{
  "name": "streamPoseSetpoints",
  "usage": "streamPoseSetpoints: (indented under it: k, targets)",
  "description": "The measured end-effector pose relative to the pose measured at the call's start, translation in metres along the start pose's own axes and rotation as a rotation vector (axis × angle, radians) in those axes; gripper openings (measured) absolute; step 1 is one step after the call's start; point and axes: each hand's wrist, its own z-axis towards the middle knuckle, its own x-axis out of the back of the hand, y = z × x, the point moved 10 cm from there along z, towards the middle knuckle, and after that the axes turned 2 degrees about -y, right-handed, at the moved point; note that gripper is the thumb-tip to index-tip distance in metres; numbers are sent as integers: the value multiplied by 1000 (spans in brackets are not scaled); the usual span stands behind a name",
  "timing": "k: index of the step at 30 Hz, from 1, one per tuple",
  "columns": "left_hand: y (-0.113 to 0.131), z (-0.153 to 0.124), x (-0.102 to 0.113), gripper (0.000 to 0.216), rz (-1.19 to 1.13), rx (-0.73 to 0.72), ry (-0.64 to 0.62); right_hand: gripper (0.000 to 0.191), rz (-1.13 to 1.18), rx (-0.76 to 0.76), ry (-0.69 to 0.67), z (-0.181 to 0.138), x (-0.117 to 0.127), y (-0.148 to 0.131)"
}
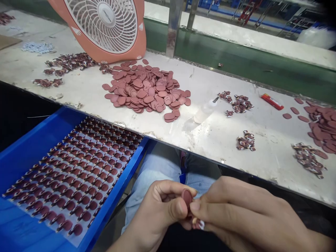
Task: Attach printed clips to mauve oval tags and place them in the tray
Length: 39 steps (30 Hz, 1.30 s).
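Note:
Just above my lap, my left hand (165,206) pinches a reddish-brown oval disc (187,197) between thumb and forefinger. My right hand (241,210) is closed against it from the other side, its thumb pressing at the disc's edge. A small brown, tan and white figure piece (197,223) pokes out below the right thumb, touching or very near the disc; their exact join is hidden by the fingers. To the left, a blue tray (123,187) holds rows of similar discs (76,229) with small dark pieces attached, laid on a pale sheet.
A pile of loose oval discs (147,87) lies on the white bench (265,154), with another pile (325,126) at right. Small figure pieces (241,104) sit in clusters. A clear dropper bottle (204,112), a red lighter-like object (272,101) and an orange fan (107,28) stand or lie there.

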Motion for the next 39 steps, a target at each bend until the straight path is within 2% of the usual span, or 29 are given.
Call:
streamPoseSetpoints:
  k: [5,8,11,16,21,24,27,30,32,35,39]
  targets:
    - [-8,6,4,32,-35,15,-79,26,67,16,-13,10,0,2]
    - [-15,7,16,37,-82,53,-15,34,57,17,41,13,7,3]
    - [-21,7,26,37,-141,71,24,31,48,-39,98,13,8,10]
    - [-20,9,28,36,-176,51,-12,34,139,-115,125,12,-7,24]
    - [-14,9,25,37,-137,36,-31,28,180,-134,93,15,-20,27]
    - [-11,9,27,49,-114,29,-20,23,178,-115,121,19,-19,26]
    - [-3,6,37,65,-60,-46,76,19,60,-83,216,21,-15,24]
    - [21,-6,55,47,36,-271,291,24,-183,-14,327,19,-18,19]
    - [35,-16,60,36,102,-382,375,29,-309,69,352,19,-28,13]
    - [44,-22,64,32,185,-431,413,31,-375,171,330,24,-51,9]
    - [49,-29,83,31,226,-459,518,21,-369,199,339,38,-71,9]
